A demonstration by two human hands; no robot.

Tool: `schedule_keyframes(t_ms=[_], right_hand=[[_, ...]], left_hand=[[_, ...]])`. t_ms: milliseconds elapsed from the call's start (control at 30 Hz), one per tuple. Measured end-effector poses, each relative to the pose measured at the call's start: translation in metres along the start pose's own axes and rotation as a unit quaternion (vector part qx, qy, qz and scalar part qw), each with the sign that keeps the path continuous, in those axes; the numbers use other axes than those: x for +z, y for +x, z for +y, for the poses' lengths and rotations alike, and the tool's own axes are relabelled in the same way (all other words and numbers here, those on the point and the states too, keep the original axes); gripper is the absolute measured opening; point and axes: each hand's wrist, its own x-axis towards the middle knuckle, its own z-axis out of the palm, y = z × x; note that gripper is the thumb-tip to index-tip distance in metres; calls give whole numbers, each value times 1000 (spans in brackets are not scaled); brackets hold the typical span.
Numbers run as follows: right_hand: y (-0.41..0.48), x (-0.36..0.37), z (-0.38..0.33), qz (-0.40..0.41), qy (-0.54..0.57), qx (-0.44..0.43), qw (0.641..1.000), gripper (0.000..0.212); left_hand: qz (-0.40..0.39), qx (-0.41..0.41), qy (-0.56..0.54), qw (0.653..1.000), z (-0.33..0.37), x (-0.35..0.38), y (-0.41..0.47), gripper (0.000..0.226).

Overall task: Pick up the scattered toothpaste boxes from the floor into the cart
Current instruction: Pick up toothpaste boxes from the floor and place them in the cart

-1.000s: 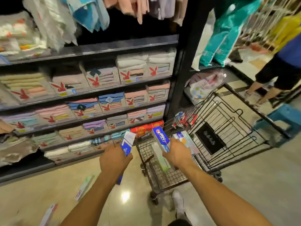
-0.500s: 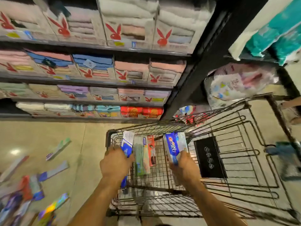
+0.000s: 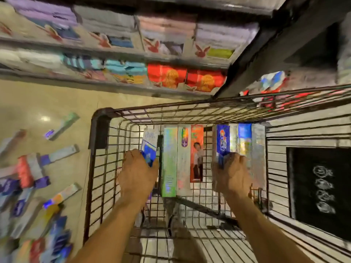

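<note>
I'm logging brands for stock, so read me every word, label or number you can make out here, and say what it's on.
No text reads clearly; the frame is motion-blurred.
Blue box in the right hand: pale lettering, blurred.
Blue-and-white box in the left hand: print blurred.
Black sign on the cart: four chalky marks, unreadable.
Towel packs: red rabbit logos, no legible words.
Floor boxes: blurred.

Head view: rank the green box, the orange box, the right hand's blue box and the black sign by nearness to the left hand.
1. Green box, in the cart, just right of the left hand and its white-blue box.
2. Orange box, further right, mid-cart.
3. Blue box, gripped by the right hand.
4. Black sign, at the cart's far right.
</note>
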Motion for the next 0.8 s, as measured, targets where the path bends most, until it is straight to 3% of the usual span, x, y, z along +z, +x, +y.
schedule_keyframes(t_ms=[200,367,500,800], right_hand=[[25,27,2,3,-4,44,999,54],[26,33,-6,74,-30,32,996,46],[33,27,-6,42,-45,82,995,54],[16,-27,-29,34,-71,-30,996,43]], left_hand=[[18,-1,-29,999,13,32,19,44],[16,-10,-42,999,13,35,20,40],[3,13,-26,1000,13,25,17,36],[6,114,60,992,42,-32,10,40]])
